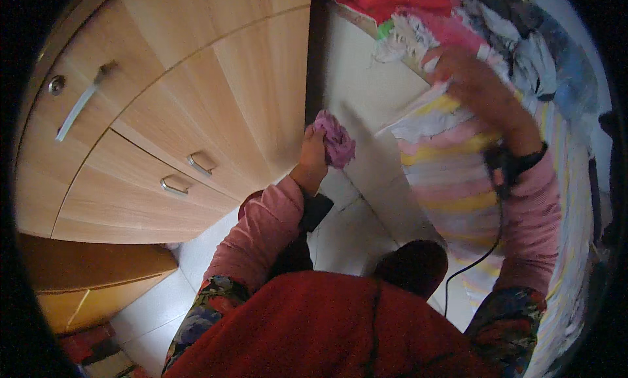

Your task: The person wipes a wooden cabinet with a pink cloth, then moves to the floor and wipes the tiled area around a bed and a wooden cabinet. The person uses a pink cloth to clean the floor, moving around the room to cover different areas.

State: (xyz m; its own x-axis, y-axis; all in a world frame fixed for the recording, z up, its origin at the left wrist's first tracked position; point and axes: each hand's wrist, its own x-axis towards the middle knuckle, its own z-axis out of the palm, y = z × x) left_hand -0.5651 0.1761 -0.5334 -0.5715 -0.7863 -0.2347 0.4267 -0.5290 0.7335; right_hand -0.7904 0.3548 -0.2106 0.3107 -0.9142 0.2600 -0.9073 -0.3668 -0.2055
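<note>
My left hand (pixel 313 157) is closed around a crumpled purple cloth (pixel 337 140), held above the tiled floor beside the wooden cabinet. Over the edge of the striped bedding (pixel 451 177), my right hand (pixel 458 76) reaches to a white, fringed-looking textile (pixel 409 34) and red and pink cloth (pixel 422 3). That hand is blurred, and I cannot tell whether its fingers grip any of the fabric. A black band with a cable is at my right wrist.
A light wooden cabinet (pixel 230 88) with metal handles stands at the left. Below it is an orange-brown piece of furniture (pixel 108 275). Piled clothes (pixel 535 59) lie at the upper right. A black cable (pixel 490 250) hangs beside the bedding.
</note>
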